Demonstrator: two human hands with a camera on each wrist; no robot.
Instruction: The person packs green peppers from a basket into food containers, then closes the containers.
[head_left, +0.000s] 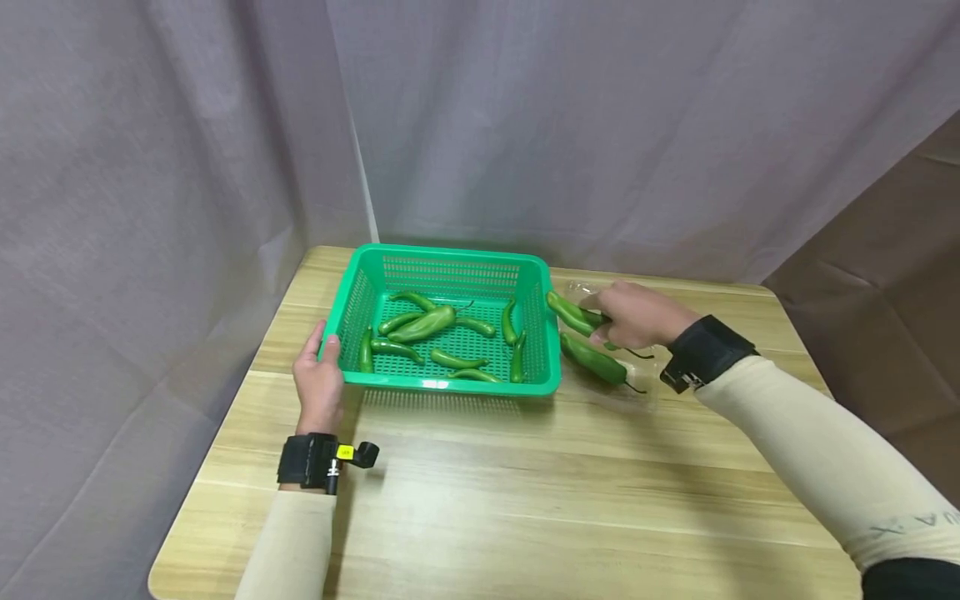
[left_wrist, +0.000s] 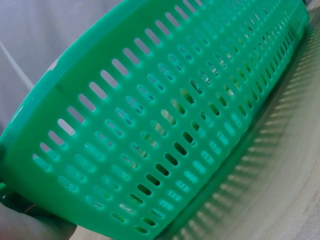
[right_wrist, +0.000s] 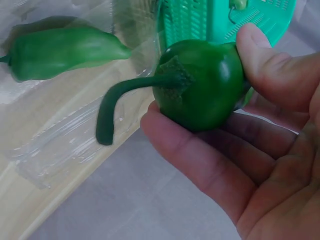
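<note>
My left hand [head_left: 318,387] grips the front left corner of a green plastic basket [head_left: 450,384], thumb over the rim and fingers along the outer side. Inside the basket lie several slim green chili peppers [head_left: 459,360] and a larger pale green pepper [head_left: 424,324]. To the right of the basket, my right hand [head_left: 639,314] holds a large green pepper [right_wrist: 202,82] between thumb and fingers, its curved stem pointing away from the palm. Another large green pepper [head_left: 595,360] lies just in front of that hand, on a clear plastic tray [head_left: 637,392].
Everything stands on a light wooden table [head_left: 480,492] with rounded corners. Grey curtain [head_left: 570,125] hangs close behind the table and along its left. Brown fabric [head_left: 885,275] covers the right side.
</note>
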